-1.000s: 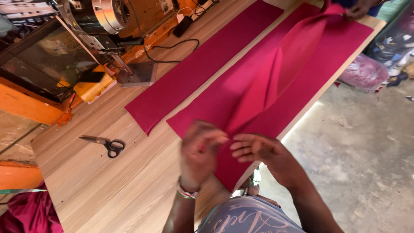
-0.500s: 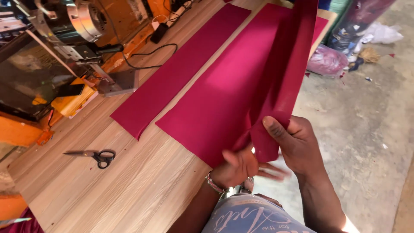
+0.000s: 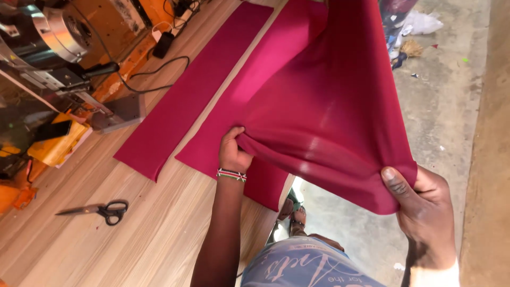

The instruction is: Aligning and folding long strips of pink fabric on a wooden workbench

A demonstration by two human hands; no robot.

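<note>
While both hands are closed on it, the large crimson fabric panel (image 3: 329, 106) hangs lifted and spread above the near edge of the light wood-grain bench (image 3: 149, 239). The left hand (image 3: 234, 151), with a beaded band at its wrist, has its grip clamped on a bunched fold of the cloth just above the bench top. The right hand (image 3: 422, 204) pinches the cloth's lower right corner, thumb on the near face and fingers behind, out past the bench edge and over the grey concrete floor (image 3: 451, 106). Between the two grips the lower hem sags in a shallow curve, and the panel rises from there toward the top of the view, where its far end is cut off.

Under and behind the lifted panel, more crimson cloth lies flat on the bench; whether it is the same piece or a separate one cannot be told. Just beside it to the left, parted by a thin strip of bare wood, lies a long narrow crimson fabric strip (image 3: 196, 90), flat and running diagonally. Black-handled scissors (image 3: 98, 210) rest on the bench well to the left of the left arm, blades pointing left. Along the bench's far left side stands an orange-framed machine with grey metal parts (image 3: 64, 58), a black cable (image 3: 154, 74) trailing from it. Scraps of litter (image 3: 414, 32) lie on the floor at upper right.
</note>
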